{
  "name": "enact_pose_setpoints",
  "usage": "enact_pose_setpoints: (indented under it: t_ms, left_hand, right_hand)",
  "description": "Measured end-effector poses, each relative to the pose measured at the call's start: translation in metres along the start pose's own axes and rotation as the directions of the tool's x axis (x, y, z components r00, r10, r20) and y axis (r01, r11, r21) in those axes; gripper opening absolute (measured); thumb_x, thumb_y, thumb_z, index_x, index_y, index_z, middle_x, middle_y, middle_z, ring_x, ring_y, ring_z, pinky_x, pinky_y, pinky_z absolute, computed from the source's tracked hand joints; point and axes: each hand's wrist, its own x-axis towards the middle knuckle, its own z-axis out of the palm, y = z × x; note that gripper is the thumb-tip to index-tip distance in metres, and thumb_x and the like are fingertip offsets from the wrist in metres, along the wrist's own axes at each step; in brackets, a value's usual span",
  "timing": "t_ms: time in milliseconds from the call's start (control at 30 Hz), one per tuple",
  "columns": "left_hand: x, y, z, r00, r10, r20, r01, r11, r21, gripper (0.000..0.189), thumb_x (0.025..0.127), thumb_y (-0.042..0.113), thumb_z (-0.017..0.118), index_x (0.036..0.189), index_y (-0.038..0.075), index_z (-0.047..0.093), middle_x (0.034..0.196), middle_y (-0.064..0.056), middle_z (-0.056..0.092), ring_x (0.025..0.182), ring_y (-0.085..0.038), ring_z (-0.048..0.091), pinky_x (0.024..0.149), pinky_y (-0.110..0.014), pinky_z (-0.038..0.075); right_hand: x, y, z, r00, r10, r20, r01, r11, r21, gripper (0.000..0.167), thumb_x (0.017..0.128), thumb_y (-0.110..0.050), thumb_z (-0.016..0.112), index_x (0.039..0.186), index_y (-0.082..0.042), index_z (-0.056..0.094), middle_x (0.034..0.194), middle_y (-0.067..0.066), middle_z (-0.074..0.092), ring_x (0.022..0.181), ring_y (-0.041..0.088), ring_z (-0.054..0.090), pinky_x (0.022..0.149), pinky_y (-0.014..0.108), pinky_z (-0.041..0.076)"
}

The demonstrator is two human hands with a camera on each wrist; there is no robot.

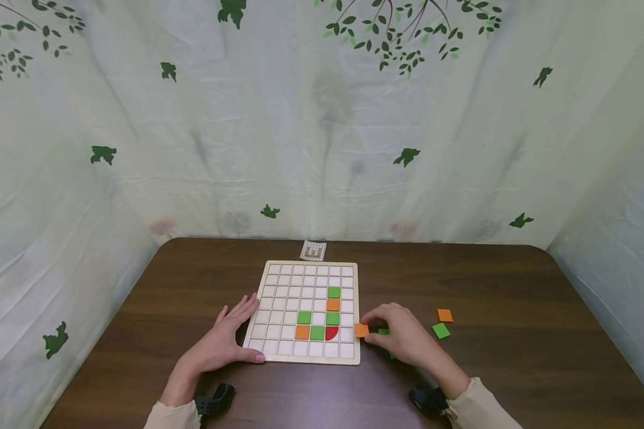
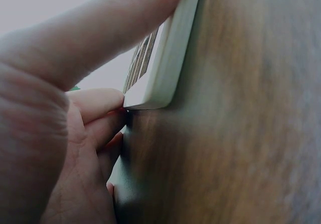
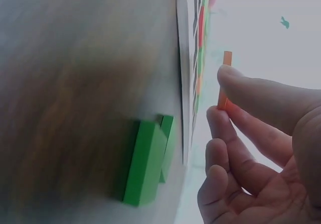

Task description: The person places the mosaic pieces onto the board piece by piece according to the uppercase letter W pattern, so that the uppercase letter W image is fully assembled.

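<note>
A pale wooden grid board lies on the table. Along its left edge rest the straight fingers of my left hand, with the thumb at the front left corner. My right hand pinches a thin orange square tile between thumb and fingertips at the board's right edge; in the right wrist view the tile stands on edge. On the board sit several green and orange squares and a red rounded piece. Green tiles lie beneath the right hand, partly hidden in the head view.
To the right of my right hand lie a loose orange tile and a green tile, with a bit of red showing by the wrist. A small printed card is behind the board. Leaf-patterned curtains surround the brown table.
</note>
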Motion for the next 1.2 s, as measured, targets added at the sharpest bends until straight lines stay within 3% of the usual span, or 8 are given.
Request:
enact_pose_setpoints:
  t_ms: [467, 867, 1200]
  left_hand:
    - [0.001, 0.000, -0.001, 1.000, -0.019, 0.004, 0.019, 1.000, -0.005, 0.119, 0.068, 0.048, 0.090, 0.157, -0.002, 0.028, 0.164, -0.018, 0.024, 0.152, -0.041, 0.013, 0.115, -0.067, -0.001]
    - [0.001, 0.000, -0.001, 1.000, -0.026, 0.008, 0.026, 1.000, -0.012, 0.120, 0.068, 0.048, 0.090, 0.157, -0.002, 0.027, 0.164, -0.017, 0.023, 0.152, -0.039, 0.013, 0.116, -0.065, -0.002]
    - [0.001, 0.000, -0.001, 0.999, -0.030, 0.014, 0.031, 0.999, -0.021, 0.120, 0.068, 0.049, 0.090, 0.157, -0.001, 0.027, 0.165, -0.015, 0.022, 0.153, -0.038, 0.012, 0.116, -0.065, -0.003]
  right_hand:
    - [0.009, -0.013, 0.007, 0.997, -0.062, -0.044, 0.064, 0.997, 0.044, 0.021, 0.084, -0.014, 0.082, 0.104, -0.015, 0.076, 0.102, -0.006, 0.070, 0.101, 0.019, 0.059, 0.088, 0.045, 0.050]
    - [0.021, -0.021, 0.015, 0.987, -0.141, -0.079, 0.145, 0.988, 0.049, 0.019, 0.085, -0.013, 0.080, 0.104, -0.015, 0.076, 0.100, -0.006, 0.070, 0.091, 0.019, 0.058, 0.079, 0.037, 0.048]
    - [0.034, -0.031, 0.023, 0.988, -0.128, -0.085, 0.133, 0.989, 0.063, 0.019, 0.086, -0.014, 0.078, 0.105, -0.013, 0.077, 0.101, -0.005, 0.072, 0.094, 0.018, 0.058, 0.081, 0.037, 0.050]
